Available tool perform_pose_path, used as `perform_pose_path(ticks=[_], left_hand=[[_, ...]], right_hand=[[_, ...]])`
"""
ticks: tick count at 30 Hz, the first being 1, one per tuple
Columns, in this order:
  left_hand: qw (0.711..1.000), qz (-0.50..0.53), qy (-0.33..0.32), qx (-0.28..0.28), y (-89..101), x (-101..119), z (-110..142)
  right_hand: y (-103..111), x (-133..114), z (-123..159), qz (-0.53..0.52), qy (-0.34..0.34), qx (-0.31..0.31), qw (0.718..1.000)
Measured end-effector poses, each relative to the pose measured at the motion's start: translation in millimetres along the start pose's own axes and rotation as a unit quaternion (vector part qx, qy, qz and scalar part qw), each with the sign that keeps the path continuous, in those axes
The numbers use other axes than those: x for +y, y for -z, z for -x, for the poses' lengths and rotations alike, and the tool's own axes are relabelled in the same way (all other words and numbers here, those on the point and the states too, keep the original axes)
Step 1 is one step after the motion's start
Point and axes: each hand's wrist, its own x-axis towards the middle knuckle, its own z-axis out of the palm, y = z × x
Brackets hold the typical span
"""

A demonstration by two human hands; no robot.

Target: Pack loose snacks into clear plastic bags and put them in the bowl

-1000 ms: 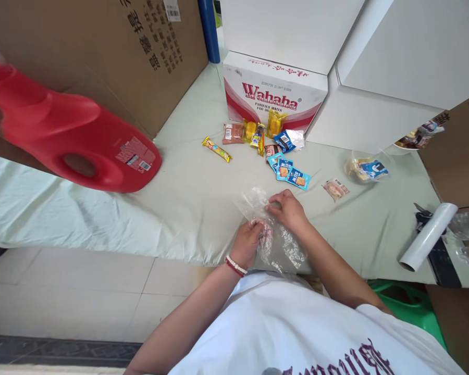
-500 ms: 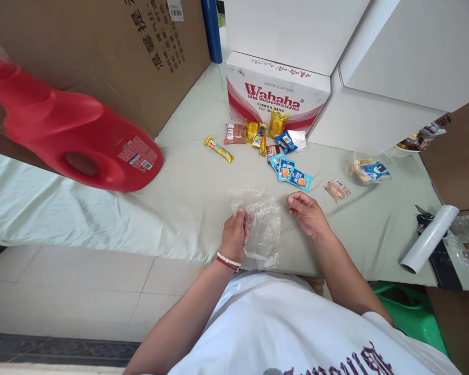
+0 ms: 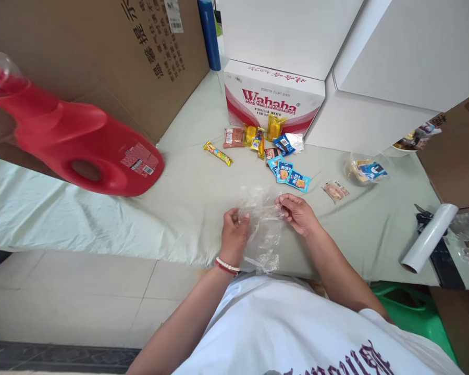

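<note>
A clear plastic bag [image 3: 263, 237] hangs between my two hands over the near edge of the table. My left hand [image 3: 235, 232] grips its left side, fingers pinched. On the opposite side, my right hand [image 3: 297, 212] pinches the bag's upper right edge between thumb and fingers. Just beyond my right hand lie several blue snack packets [image 3: 291, 174], partly overlapping. A small pinkish packet [image 3: 335, 191] rests to the right of them. Farther left is a yellow snack stick [image 3: 218, 153], apart from the other snacks.
Several wrapped snacks [image 3: 250, 135] are heaped before a white and red Wahaba-style water carton [image 3: 273, 99]. A large red jug [image 3: 89, 146] stands at left by a brown cardboard box [image 3: 101, 62]. At right are a clear tub [image 3: 367, 169] and a white roll [image 3: 430, 238].
My right hand has moved left and taken hold of the bag's edge. The bag is now stretched between both hands, where before only my left hand held it.
</note>
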Motion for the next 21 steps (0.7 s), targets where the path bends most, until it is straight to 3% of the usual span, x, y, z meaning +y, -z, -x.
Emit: perform_pose_path(ticks=[3,4,6,9,11,13,16,18,21], left_hand=[[0.962,-0.121,-0.188,0.159,6.4,9,5],[0.947,-0.147,-0.236,0.16,6.4,14,8],[0.945,-0.162,-0.275,0.076,1.0,24,14],[0.966,-0.096,-0.218,-0.098,-17.7,35,16],[0.976,-0.014,-0.165,-0.142,-28.5,37,13],[0.98,0.079,-0.105,-0.152,-31.3,36,9],[0.969,0.204,0.01,-0.14,-18.2,35,5],[0.957,0.252,0.07,-0.125,-2.8,33,2],[0.962,0.246,0.094,-0.072,19.2,28,-10]], right_hand=[[-5,-8,13,0.003,0.037,-0.009,0.999],[-7,-10,18,0.008,0.048,-0.007,0.999],[-15,-12,26,0.017,0.066,-0.004,0.998],[-26,-11,35,0.037,0.091,-0.011,0.995],[-30,-10,39,0.065,0.121,-0.004,0.991],[-28,-11,42,0.079,0.162,0.023,0.983],[-14,-15,45,0.034,0.187,0.064,0.98],[1,-17,44,-0.01,0.162,0.082,0.983],[25,-17,34,-0.021,0.116,0.138,0.983]])
